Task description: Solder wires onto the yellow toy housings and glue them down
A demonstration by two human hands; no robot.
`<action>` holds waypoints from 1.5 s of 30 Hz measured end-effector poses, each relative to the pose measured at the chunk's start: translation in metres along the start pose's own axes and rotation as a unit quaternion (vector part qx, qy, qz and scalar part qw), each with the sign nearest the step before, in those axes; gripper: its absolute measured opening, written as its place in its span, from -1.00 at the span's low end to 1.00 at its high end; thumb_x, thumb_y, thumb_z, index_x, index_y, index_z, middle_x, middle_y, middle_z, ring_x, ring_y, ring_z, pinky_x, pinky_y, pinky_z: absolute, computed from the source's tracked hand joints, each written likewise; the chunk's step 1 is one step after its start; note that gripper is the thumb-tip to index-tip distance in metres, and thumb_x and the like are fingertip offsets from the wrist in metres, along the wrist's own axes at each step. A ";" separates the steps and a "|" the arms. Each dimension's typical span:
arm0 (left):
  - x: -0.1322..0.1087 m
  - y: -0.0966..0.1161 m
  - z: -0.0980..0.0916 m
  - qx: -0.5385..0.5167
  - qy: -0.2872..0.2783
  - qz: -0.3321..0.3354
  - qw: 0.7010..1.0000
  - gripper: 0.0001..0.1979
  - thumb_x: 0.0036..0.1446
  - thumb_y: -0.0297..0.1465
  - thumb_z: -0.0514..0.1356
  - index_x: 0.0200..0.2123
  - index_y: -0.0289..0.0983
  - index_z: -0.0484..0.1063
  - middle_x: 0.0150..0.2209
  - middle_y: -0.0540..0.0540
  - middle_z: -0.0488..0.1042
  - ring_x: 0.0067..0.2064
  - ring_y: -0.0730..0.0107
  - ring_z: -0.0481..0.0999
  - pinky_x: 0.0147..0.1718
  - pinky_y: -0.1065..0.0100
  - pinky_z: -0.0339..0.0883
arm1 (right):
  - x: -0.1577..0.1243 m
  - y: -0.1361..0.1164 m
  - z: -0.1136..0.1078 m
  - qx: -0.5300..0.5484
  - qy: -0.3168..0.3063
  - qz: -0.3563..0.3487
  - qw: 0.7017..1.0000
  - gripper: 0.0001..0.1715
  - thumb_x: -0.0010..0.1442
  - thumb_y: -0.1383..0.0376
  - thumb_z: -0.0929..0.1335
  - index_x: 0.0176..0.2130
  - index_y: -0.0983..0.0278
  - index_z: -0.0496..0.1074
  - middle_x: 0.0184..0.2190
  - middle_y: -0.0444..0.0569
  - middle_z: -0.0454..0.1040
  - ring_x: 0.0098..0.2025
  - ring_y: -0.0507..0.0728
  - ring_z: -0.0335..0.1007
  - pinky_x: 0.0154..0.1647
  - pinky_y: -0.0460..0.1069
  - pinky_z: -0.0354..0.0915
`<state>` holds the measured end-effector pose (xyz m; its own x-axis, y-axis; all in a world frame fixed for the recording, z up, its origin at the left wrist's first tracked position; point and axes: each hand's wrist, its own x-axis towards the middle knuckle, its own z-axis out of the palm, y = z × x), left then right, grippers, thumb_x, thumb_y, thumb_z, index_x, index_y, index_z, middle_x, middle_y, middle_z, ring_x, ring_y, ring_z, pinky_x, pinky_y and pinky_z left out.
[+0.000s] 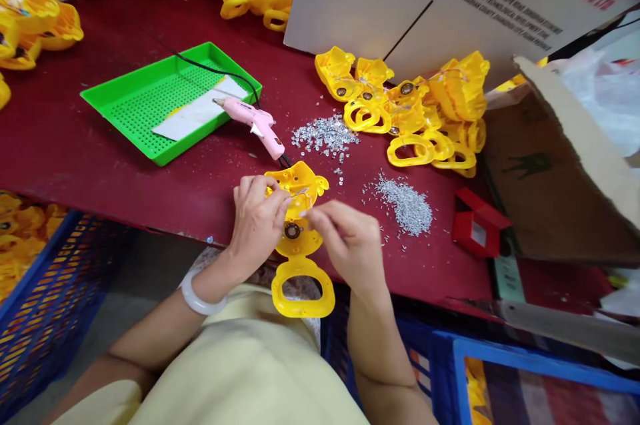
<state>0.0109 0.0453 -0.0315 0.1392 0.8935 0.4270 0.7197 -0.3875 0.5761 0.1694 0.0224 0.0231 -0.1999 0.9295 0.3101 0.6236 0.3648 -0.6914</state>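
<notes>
A yellow plastic toy shell (300,248) with a ring-shaped handle lies at the table's front edge, its hollow side up and its handle overhanging towards me. Inside it are a round dark speaker-like part (293,231) and thin wires (301,193). My left hand (257,221) is closed on the shell's left side, thumb and forefinger beside the wires. On the other side my right hand (347,238) is closed in a pinch over the shell's right edge; what its fingertips hold is too small to make out. A pink hot glue gun (255,125) lies just beyond the shell, its nozzle resting on a green tray.
The green perforated tray (175,91) holds a white strip. Right of centre are piles of clear bits (327,134) and small metal screws (407,206). More yellow shells (425,105), a red box (477,225) and cartons (555,178) stand beyond. Blue crates (50,291) flank the table below.
</notes>
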 end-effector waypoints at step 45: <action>0.005 0.001 -0.020 -0.030 0.049 0.074 0.996 -0.92 0.22 -0.48 0.13 -0.34 -0.27 0.39 -0.31 -0.07 0.52 -0.17 0.27 0.47 -0.13 0.19 0.24 | 0.022 0.034 0.016 -0.111 0.009 -0.087 0.990 -0.79 0.32 0.36 0.24 -0.24 0.28 0.47 -0.32 -0.01 0.54 -0.27 0.06 0.47 -0.22 -0.04 0.38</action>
<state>-0.0013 0.0446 -0.0149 0.1712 0.8003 0.5746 0.6538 -0.5286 0.5414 0.1744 0.0561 -0.0041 -0.3064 0.8519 0.4247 0.7323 0.4960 -0.4666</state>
